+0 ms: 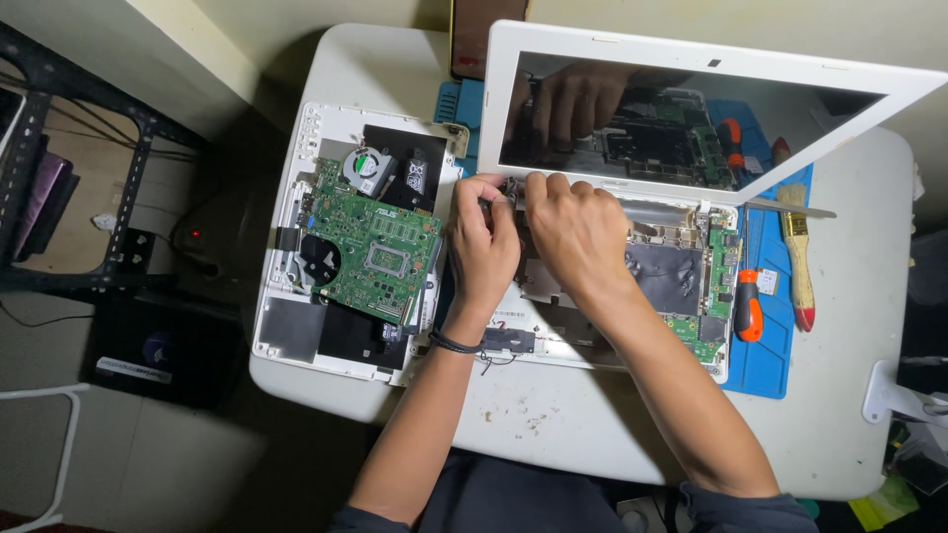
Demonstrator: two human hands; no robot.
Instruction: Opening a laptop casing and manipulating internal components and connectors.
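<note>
Head view, looking down on white bench [612, 434]. Working w/ both hands at hinge area of opened white laptop [681, 296], lying centre-right on bench toward far edge, its screen panel [711, 59] standing up behind and mirroring the hands. Left hand [484, 247] curling around a small part at laptop's left hinge corner, fingers pinching; part itself too hidden to identify. Right hand [578, 232] pressing down just beside it, fingertips bent onto same corner; cannot tell whether gripping anything.

Handling, as judgement: exposed chassis prob. light but fragile; thin plastic, bare boards, fine cables. Gripping best by outer frame edges, not by boards or screen glass; hinge stiff, needing steady support.

Lying at left edge of bench: second white base shell [296, 336] carrying green motherboard [370, 247] w/ small fan [367, 166]. Sitting at right edge: blue work mat [765, 365], orange-handled screwdriver [749, 306], paintbrush [798, 262] w/ wooden handle.

Bench surface smooth, white, showing specks of debris near front edge. Room dim; black metal rack [128, 178] standing at left, dark box on floor beneath.
</note>
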